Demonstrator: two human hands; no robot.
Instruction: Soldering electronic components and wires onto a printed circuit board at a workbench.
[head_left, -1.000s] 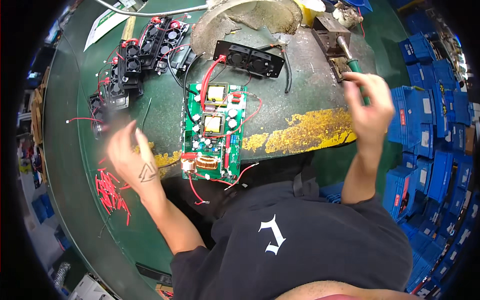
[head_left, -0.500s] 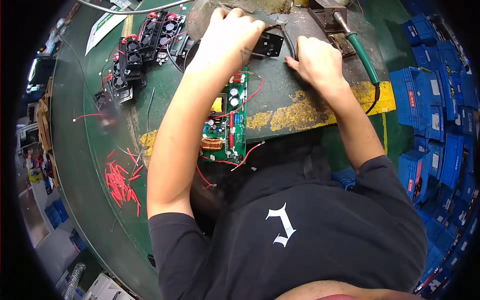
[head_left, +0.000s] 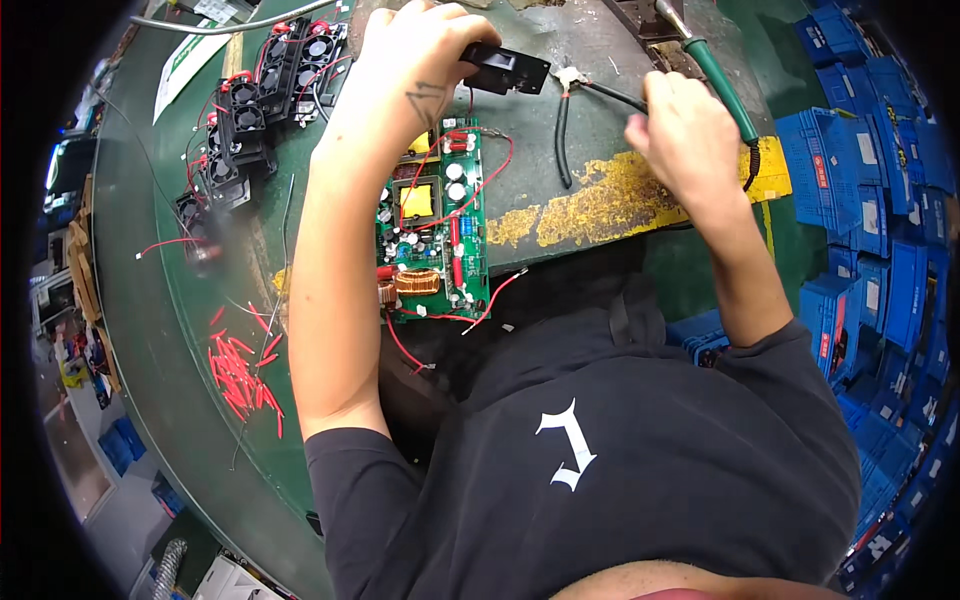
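My left hand (head_left: 425,45) is closed around a black rectangular panel piece (head_left: 508,70) with small holes, held above the far end of a green circuit board (head_left: 472,215). The board carries yellow transformers, a copper coil and red wires, and my left forearm covers part of its left side. Farther right, my right hand (head_left: 690,135) is closed on one black handle of a pair of pliers (head_left: 563,130). Their handles are spread wide, the other one pointing toward me over the bench. Fingertips of both hands are partly hidden.
Black cooling fans (head_left: 245,120) with red wires stand at the far left. Red sleeves (head_left: 240,375) lie scattered on the green mat. A green-handled soldering iron (head_left: 720,85) rests at the far right, and blue bins (head_left: 830,190) line the right side.
The black panel piece has moved slightly left and nearer in my left hand. My right hand has shifted right and nearer, and the pliers' handles now show spread apart.
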